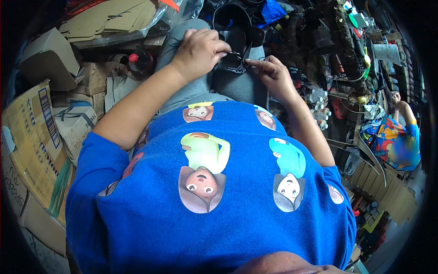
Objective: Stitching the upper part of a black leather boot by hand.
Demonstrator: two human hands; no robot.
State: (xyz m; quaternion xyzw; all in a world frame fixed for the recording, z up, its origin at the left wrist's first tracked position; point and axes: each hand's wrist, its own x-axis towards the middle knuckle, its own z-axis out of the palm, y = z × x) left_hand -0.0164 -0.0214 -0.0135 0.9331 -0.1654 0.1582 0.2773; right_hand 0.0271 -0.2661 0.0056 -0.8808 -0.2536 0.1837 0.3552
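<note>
My left hand (200,49) is over my left knee, its thumb and fingers pinched on a thin, shiny, dark piece (233,53) whose kind I cannot make out. Opposite it, my right hand (273,75) has thumb and forefinger closed together at the edge of the black work; whatever they pinch is too small to name. Between the hands, a black, leather-like item (232,68) rests across my lap. Beyond it stands a black, open-topped, boot-like shape (231,17); I cannot tell whether the two are joined.
Cardboard boxes (50,59) and flat cardboard (109,20) crowd the left, beside a red-capped bottle (140,63). Small bottles (319,102) and tools clutter the right. Another person in a colourful shirt (394,141) is at the far right.
</note>
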